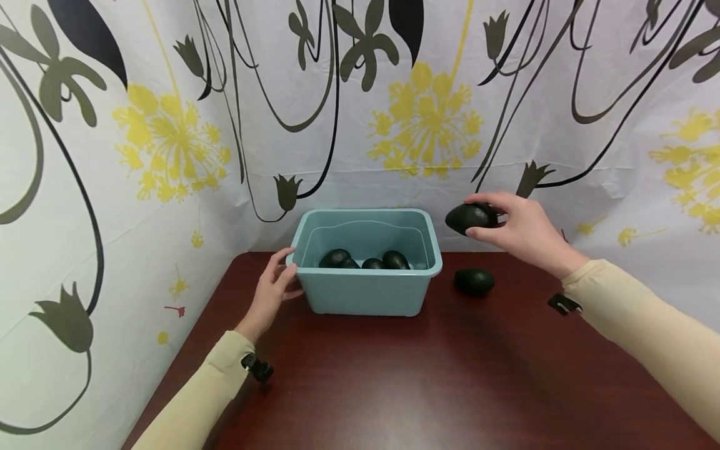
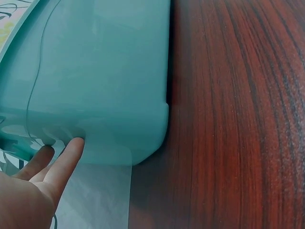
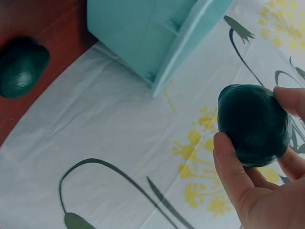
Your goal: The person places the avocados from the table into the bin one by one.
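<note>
My right hand (image 1: pixel 525 228) grips a dark green avocado (image 1: pixel 470 217) between thumb and fingers, raised above the table to the right of the bin. In the right wrist view the fingers curl round that avocado (image 3: pixel 252 125). A second avocado (image 1: pixel 474 282) lies on the table below it. My left hand (image 1: pixel 271 292) is at the left front corner of the light blue plastic bin (image 1: pixel 365 292), its fingertips at the rim. The left wrist view has straight fingers (image 2: pixel 66 164) touching the bin's wall (image 2: pixel 100 71). Inside the bin lie several avocados (image 1: pixel 395 260), their lower parts hidden by the front wall.
The dark red-brown wooden table (image 1: pixel 360 381) carries the bin near its back edge. Behind it and to the left hangs a white cloth (image 1: pixel 337 150) printed with yellow flowers and dark stems. A small black device (image 1: pixel 259 367) is strapped at the left wrist.
</note>
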Action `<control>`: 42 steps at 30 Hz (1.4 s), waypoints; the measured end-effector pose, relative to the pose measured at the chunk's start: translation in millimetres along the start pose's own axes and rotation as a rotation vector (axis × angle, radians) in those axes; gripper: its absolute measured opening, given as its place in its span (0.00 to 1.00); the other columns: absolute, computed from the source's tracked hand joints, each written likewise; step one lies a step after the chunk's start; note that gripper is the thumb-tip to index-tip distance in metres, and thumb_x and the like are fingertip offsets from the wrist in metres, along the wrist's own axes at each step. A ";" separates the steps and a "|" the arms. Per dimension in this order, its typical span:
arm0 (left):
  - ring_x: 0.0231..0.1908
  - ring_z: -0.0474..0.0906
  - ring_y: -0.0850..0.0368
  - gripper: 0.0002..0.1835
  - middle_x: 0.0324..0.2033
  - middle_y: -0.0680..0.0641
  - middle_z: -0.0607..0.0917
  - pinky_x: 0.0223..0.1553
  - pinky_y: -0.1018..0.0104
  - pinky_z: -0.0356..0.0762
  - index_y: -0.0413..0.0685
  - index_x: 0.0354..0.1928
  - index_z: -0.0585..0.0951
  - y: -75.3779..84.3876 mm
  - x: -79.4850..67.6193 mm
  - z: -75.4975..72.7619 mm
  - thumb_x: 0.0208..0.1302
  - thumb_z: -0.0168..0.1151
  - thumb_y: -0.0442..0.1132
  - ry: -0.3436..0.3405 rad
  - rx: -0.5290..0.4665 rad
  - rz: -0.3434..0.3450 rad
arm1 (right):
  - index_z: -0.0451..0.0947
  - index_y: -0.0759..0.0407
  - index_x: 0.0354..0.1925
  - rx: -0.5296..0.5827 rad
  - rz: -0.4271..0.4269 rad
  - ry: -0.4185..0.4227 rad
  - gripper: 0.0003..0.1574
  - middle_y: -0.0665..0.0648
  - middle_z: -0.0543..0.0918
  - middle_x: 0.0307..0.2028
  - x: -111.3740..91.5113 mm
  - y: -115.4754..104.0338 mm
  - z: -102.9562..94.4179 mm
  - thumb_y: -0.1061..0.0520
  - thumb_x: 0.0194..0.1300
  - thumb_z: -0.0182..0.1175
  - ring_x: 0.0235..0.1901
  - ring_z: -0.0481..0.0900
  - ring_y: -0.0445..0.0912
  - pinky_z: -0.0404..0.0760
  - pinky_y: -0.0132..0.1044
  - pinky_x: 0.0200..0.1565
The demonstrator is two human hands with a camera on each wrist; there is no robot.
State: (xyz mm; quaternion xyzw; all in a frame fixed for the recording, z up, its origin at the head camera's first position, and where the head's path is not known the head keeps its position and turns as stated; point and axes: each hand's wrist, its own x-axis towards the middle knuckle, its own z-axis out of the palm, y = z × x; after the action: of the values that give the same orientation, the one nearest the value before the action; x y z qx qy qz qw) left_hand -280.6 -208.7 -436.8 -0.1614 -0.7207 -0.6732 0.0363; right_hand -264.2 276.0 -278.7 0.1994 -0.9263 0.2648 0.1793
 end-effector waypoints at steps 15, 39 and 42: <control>0.61 0.73 0.35 0.28 0.68 0.32 0.65 0.51 0.35 0.75 0.59 0.76 0.61 1.1 0.0 -0.4 0.78 0.53 0.47 0.004 0.009 -0.002 | 0.76 0.36 0.64 0.031 -0.062 0.004 0.32 0.44 0.77 0.57 26.2 -18.2 1.3 0.40 0.62 0.71 0.49 0.80 0.46 0.79 0.47 0.43; 0.61 0.73 0.36 0.30 0.66 0.32 0.67 0.51 0.35 0.75 0.59 0.76 0.61 -0.2 -0.1 -0.8 0.77 0.54 0.49 0.005 0.007 0.005 | 0.76 0.36 0.65 0.102 -0.045 -0.036 0.36 0.48 0.75 0.64 73.6 -47.0 6.6 0.38 0.60 0.71 0.58 0.77 0.56 0.78 0.52 0.46; 0.61 0.73 0.36 0.30 0.66 0.32 0.66 0.51 0.35 0.75 0.58 0.76 0.60 -0.3 -0.2 -0.7 0.78 0.54 0.49 0.005 0.011 0.007 | 0.76 0.36 0.65 0.104 -0.050 -0.039 0.36 0.47 0.76 0.63 80.8 -50.1 8.9 0.39 0.60 0.72 0.56 0.78 0.55 0.78 0.51 0.45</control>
State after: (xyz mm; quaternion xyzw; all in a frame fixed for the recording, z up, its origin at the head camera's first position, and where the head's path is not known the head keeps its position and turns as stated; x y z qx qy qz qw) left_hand -280.6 -209.4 -437.0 -0.1618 -0.7236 -0.6697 0.0412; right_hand -312.2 209.8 -229.5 0.2366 -0.9093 0.3042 0.1571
